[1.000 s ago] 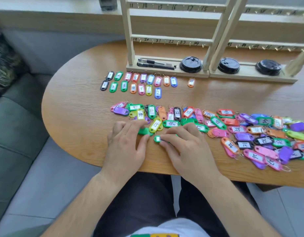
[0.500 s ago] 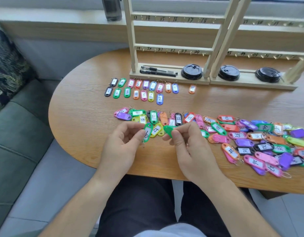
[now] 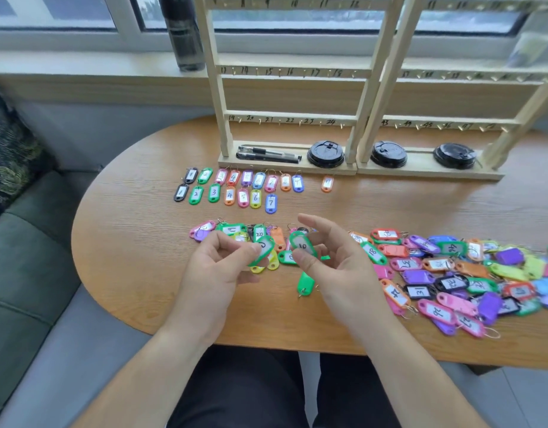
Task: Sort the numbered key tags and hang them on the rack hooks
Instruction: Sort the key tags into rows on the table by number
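My left hand (image 3: 217, 267) pinches a green key tag (image 3: 262, 249) above the table, label facing me. My right hand (image 3: 334, 264) pinches a second green tag (image 3: 303, 244) marked 10. Another green tag (image 3: 305, 284) lies face down on the table between my hands. Two sorted rows of low-numbered tags (image 3: 235, 188) lie farther back, and a lone orange tag (image 3: 327, 183) sits to their right. A big mixed pile of coloured tags (image 3: 445, 273) spreads to the right. The wooden rack (image 3: 292, 118), with numbered hooks, stands at the back; no tags hang on the hooks in view.
Two black pens (image 3: 266, 154) and three black cup lids (image 3: 325, 153) rest on the rack bases. A dark bottle (image 3: 183, 32) stands on the windowsill. The oval wooden table (image 3: 127, 242) has a grey-green sofa (image 3: 16, 242) on its left.
Both hands rose from the table, each lifting a green tag and turning its label toward me. One green tag now lies between them. The view tilted up.
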